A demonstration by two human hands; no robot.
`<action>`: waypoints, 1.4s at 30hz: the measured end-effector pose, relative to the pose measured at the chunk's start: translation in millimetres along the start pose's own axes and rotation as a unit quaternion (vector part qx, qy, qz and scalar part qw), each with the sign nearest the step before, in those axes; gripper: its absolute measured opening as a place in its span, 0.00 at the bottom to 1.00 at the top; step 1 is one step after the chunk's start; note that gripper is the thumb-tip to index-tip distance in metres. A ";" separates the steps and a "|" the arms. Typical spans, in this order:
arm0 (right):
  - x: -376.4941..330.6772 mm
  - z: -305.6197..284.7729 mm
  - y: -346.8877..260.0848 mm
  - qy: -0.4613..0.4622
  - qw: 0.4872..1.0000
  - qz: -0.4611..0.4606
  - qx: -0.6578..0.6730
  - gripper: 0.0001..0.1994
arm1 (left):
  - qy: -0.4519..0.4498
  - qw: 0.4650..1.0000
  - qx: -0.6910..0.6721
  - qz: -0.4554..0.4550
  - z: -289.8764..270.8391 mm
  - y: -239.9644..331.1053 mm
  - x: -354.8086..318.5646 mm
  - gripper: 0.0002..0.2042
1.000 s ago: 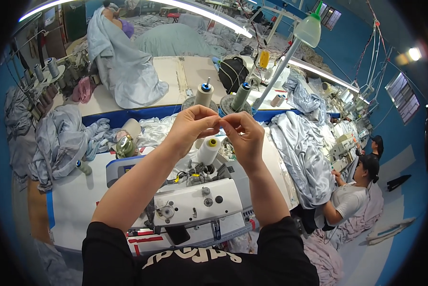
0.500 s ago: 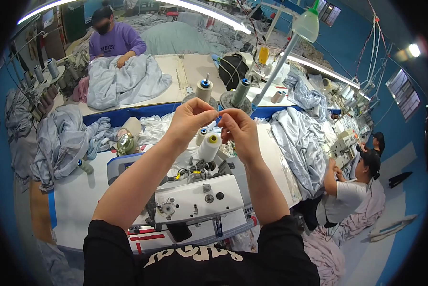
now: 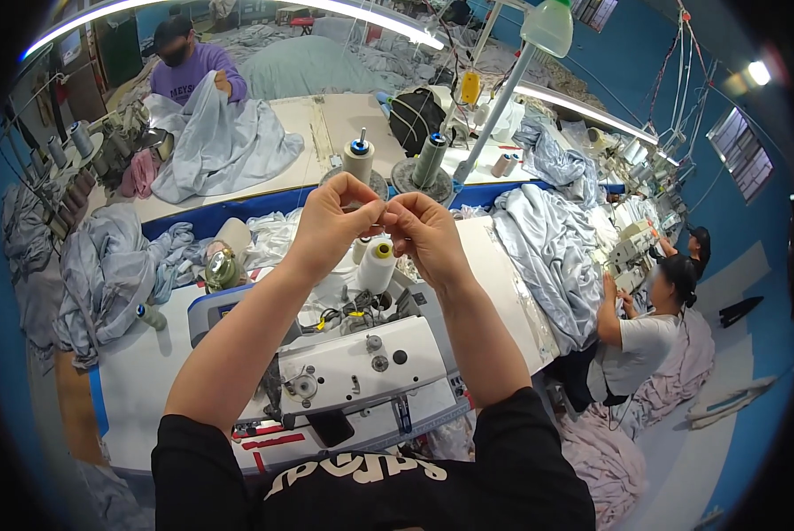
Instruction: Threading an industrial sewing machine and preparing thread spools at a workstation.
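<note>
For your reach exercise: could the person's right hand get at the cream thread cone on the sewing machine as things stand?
Probably yes. The right hand is raised just above the cream thread cone, with nothing between them, though its fingertips are pinched together against the left hand.

A pale cream cone-shaped thread spool (image 3: 377,265) with a yellowish top stands upright on the white sewing machine (image 3: 362,367), just below the raised hands, at about 6 o'clock from them. The left hand (image 3: 333,221) and right hand (image 3: 422,232) meet fingertip to fingertip, pinched together; whatever thread they hold is too fine to see. At 12 o'clock from the hands a second pale cone spool (image 3: 358,159) stands upright on its stand.
</note>
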State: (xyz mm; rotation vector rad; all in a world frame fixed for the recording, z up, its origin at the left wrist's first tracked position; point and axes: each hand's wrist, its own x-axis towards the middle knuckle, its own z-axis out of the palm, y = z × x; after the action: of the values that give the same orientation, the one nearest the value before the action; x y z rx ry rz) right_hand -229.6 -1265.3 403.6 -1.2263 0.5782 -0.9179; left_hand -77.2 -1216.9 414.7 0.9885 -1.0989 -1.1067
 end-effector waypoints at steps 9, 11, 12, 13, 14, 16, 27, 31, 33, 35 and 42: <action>2.2 -6.4 -5.9 -0.019 0.998 0.039 0.037 0.08 | 0.004 0.999 0.028 0.034 5.2 3.9 1.0 0.05; 1.0 -6.1 -8.5 -0.023 0.997 0.049 0.048 0.08 | 0.005 0.997 0.065 0.038 4.1 0.2 3.1 0.05; -0.1 -5.0 -9.5 -0.027 0.996 0.057 0.060 0.09 | 0.004 0.994 0.050 0.097 3.2 -5.4 5.4 0.05; -1.1 -3.7 -10.6 -0.027 0.996 0.059 0.060 0.09 | 0.004 0.987 0.034 0.154 1.8 -9.4 5.7 0.05; -2.3 -2.2 -11.6 -0.033 0.997 0.053 0.035 0.08 | 0.006 0.988 0.034 0.153 -1.8 -12.2 3.5 0.05; -6.0 -2.3 -12.1 -0.034 0.998 0.044 0.010 0.08 | -0.003 0.994 0.097 0.054 -2.3 -4.8 -1.3 0.06; -43.1 2.0 7.4 0.087 0.975 -0.090 -0.182 0.06 | -0.012 0.990 0.117 0.082 -0.1 -4.9 -6.6 0.06; -75.8 15.5 9.8 0.092 0.975 -0.074 -0.188 0.08 | -0.040 0.978 0.170 0.110 -4.5 0.7 -17.9 0.11; -105.7 20.5 22.7 0.120 0.972 -0.087 -0.184 0.08 | 0.050 0.988 0.128 0.067 5.7 16.1 -39.8 0.14; -156.3 14.7 46.3 0.161 0.958 -0.065 -0.229 0.07 | 0.071 0.992 0.105 0.028 23.7 50.0 -79.5 0.15; -278.1 51.1 184.8 0.287 0.940 0.104 -0.155 0.14 | -0.061 0.992 0.104 0.027 -51.9 5.7 -190.8 0.11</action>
State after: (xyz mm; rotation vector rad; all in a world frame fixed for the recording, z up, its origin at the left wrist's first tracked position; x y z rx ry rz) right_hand -285.4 -991.6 213.6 -1.1378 1.3353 -1.0296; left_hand -43.0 -1025.4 379.3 1.0584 -1.3544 -1.0348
